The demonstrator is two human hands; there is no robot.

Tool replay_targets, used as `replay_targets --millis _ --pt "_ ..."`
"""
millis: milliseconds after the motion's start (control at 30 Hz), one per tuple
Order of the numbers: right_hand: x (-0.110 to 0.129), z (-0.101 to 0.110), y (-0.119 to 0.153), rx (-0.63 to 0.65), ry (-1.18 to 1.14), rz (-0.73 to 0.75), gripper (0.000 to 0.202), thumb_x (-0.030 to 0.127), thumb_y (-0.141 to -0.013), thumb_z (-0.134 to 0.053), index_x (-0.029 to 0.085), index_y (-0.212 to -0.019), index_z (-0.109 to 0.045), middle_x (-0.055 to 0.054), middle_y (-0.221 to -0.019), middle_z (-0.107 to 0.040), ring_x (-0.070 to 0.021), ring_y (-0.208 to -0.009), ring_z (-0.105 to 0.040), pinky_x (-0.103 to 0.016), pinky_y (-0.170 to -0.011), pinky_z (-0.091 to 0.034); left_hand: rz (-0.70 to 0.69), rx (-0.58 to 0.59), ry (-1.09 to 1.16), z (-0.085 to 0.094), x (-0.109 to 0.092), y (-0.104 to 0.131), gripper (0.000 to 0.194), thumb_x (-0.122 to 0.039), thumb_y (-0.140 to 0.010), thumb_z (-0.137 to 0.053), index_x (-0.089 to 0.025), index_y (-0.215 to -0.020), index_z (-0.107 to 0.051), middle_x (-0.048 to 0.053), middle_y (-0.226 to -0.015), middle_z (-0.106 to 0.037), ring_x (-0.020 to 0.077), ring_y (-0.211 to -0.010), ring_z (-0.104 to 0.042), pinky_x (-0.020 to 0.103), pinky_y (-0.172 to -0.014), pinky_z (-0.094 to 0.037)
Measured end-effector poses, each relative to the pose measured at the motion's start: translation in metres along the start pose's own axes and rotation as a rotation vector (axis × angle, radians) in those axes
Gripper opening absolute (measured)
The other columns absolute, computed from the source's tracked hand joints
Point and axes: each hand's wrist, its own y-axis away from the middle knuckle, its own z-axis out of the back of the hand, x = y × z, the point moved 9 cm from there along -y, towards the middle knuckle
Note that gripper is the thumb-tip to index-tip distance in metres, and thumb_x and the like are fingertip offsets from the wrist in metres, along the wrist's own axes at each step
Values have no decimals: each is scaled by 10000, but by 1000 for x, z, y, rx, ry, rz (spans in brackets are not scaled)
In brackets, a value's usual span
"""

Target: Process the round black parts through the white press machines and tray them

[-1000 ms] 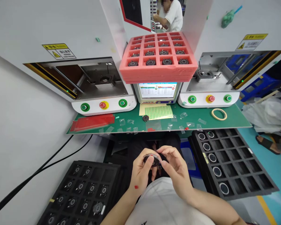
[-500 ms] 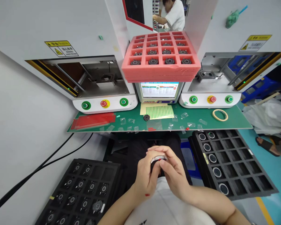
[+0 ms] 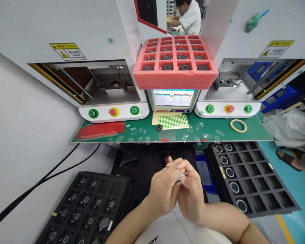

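Both of my hands are cupped together over my lap, low in the middle of the head view. My left hand point(image 3: 163, 189) wraps round a small round part point(image 3: 180, 177) with a silvery rim and a dark underside. On its other side my right hand point(image 3: 193, 189) grips the same part, with the fingers of both hands overlapping on top. Most of the part is hidden by the fingers.
A green bench point(image 3: 142, 136) bears red sheets point(image 3: 101, 130), a green-dot sticker sheet point(image 3: 173, 121), a black round part point(image 3: 159, 127) and a tape roll point(image 3: 238, 125). Black trays point(image 3: 112, 183) point(image 3: 259, 189) flank my lap. A pink foam tray point(image 3: 175, 79) sits before a screen, between two machines.
My hands have turned and closed further round the part, which now shows less and sits slightly further right and lower. Its red spot is no longer visible.
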Motion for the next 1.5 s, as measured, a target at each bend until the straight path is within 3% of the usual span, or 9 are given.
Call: replay_targets --millis 167,267,367,433,533,800,1000,1300,1500 --pt "3 -1 0 71 16 10 109 337 -763 -675 274 -851 -686 -10 -914 -670 -193 -974 -616 -387 -1061 -393 2 -45 78 5 -1 -1 348 -136 -877 -510 -197 -1209 -597 109 -1035 -726 226 -915 -691 301 -789 -533" --pt "15 -3 1 160 198 107 230 297 -818 -650 302 -1048 -635 -40 -1097 -648 -222 -1074 -593 -428 -1037 -419 310 -56 469 4 17 -3 190 -267 -928 -485 -198 -975 -656 68 -857 -693 152 -649 -610 244 -591 -482" --pt "34 -12 8 322 446 342 570 162 -763 -697 336 -1267 -494 -65 -1307 -538 -267 -1242 -490 -487 -1071 -381 629 -42 992 -11 25 2 324 -421 -927 -463 -165 -794 -611 33 -680 -591 94 -484 -421 202 -423 -316" --pt "39 -18 14 424 540 443 738 94 -705 -718 344 -1333 -422 -76 -1344 -507 -298 -1280 -456 -534 -1079 -362 730 -16 1227 -19 20 2 347 -441 -896 -485 -147 -747 -594 31 -617 -551 93 -476 -399 196 -391 -240" --pt "43 -19 16 465 568 523 792 61 -682 -708 346 -1352 -396 -81 -1298 -555 -319 -1249 -493 -588 -1060 -366 814 -11 1401 -27 17 5 361 -439 -879 -489 -137 -708 -588 36 -589 -536 103 -496 -431 192 -385 -227" --pt "42 -6 7 388 481 546 704 222 -614 -866 354 -1214 -522 -62 -1057 -717 -335 -1096 -618 -577 -938 -476 877 71 1381 -39 18 11 468 -545 -856 -556 -122 -658 -580 7 -517 -456 62 -425 -329 187 -364 -163" --pt "34 4 0 381 474 538 609 306 -564 -901 337 -1089 -594 -53 -1006 -722 -324 -1031 -645 -590 -953 -460 858 -7 1572 -42 19 13 341 -442 -866 -585 -128 -733 -589 15 -544 -504 77 -457 -390 178 -412 -256" --pt "36 -10 11 500 445 755 591 295 -711 -812 339 -1246 -565 -91 -1056 -722 -313 -971 -680 -557 -908 -502 777 -42 1691 -46 23 24 297 -395 -884 -562 -130 -771 -633 5 -516 -498 79 -441 -397 178 -416 -260" --pt "43 -4 -3 399 575 809 607 322 -699 -832 315 -1222 -524 -84 -1072 -704 -299 -1022 -676 -608 -1045 -395 831 27 1518 -58 51 20 383 -493 -877 -530 -132 -775 -611 -4 -534 -472 83 -459 -401 181 -437 -283"
